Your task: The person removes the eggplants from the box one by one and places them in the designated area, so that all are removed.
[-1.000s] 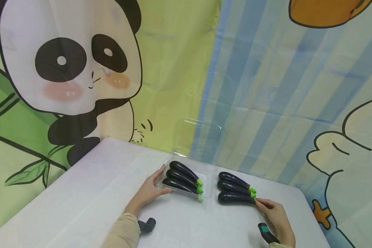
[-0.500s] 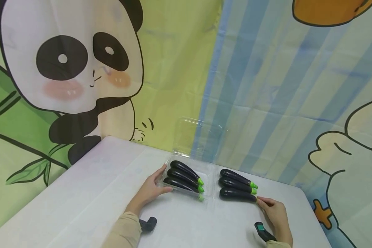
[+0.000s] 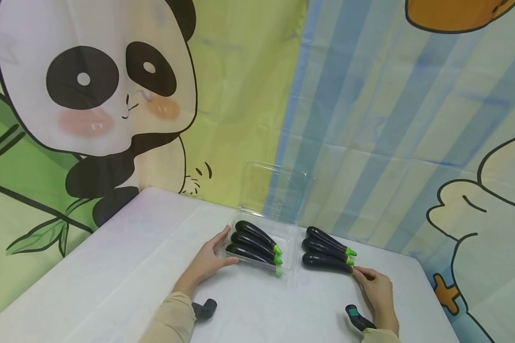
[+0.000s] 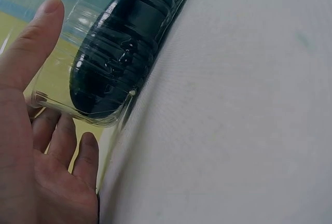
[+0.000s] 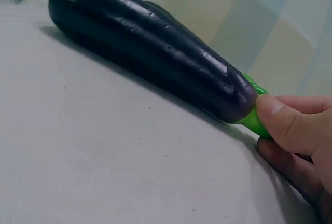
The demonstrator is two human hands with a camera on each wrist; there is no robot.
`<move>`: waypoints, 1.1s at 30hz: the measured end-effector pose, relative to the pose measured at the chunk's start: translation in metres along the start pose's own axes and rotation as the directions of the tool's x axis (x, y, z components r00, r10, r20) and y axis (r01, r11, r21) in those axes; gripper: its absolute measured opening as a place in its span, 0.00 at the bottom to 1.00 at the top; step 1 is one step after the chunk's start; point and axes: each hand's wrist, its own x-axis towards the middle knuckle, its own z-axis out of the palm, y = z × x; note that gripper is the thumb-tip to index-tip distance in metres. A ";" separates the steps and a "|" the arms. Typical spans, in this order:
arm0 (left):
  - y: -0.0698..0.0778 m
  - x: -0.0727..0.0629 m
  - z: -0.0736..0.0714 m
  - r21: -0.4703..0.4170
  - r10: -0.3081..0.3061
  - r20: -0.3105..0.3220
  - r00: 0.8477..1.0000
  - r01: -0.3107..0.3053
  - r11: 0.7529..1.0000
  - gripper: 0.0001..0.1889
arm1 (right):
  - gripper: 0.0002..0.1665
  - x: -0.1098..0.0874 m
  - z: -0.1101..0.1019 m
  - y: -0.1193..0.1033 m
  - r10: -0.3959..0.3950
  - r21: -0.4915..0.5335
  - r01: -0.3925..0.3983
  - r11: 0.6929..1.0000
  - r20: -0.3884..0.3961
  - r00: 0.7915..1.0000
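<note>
In the head view my left hand (image 3: 206, 262) grips the left end of a clear plastic clamshell container (image 3: 288, 240). Its thumb lies along the near side, with the other fingers at the end wall. Three dark eggplants (image 3: 254, 241) with green stems lie side by side inside. To the container's right, three more eggplants lie close together on the table. My right hand (image 3: 375, 288) pinches the green stem of the nearest eggplant (image 3: 326, 262) between thumb and fingers; the right wrist view shows this eggplant (image 5: 155, 53) lying on the tabletop.
The container's transparent lid (image 3: 279, 188) stands raised at the back, against the striped curtain (image 3: 347, 143). A white table (image 3: 257, 309) carries everything. A black wrist-camera mount shows by each wrist, the left mount (image 3: 204, 309) and the right mount (image 3: 358, 318).
My right hand has moved toward the back of the table with the pinched eggplant. The two eggplants behind it have shifted back too. My left hand and the container have stayed nearly still.
</note>
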 end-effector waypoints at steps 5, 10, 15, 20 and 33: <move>0.000 0.000 0.000 0.001 0.002 0.003 1.000 -0.002 1.000 0.54 | 0.19 0.001 0.003 -0.004 0.002 -0.020 -0.002 1.000 -0.032 1.000; 0.001 -0.001 -0.001 0.001 0.008 -0.004 1.000 -0.008 1.000 0.54 | 0.20 0.000 0.004 -0.008 0.018 -0.009 -0.018 1.000 -0.044 0.999; 0.002 -0.001 0.000 0.004 0.009 -0.002 1.000 -0.009 1.000 0.54 | 0.19 0.001 0.004 -0.009 0.004 -0.003 -0.004 1.000 -0.054 0.999; 0.000 0.001 -0.001 0.010 0.003 0.001 1.000 -0.003 1.000 0.54 | 0.19 0.002 0.005 -0.008 0.002 -0.009 -0.002 1.000 -0.049 0.999; -0.003 0.001 -0.001 0.009 0.017 -0.005 1.000 -0.017 1.000 0.53 | 0.27 0.002 -0.005 -0.013 0.068 0.009 -0.068 0.998 0.055 0.996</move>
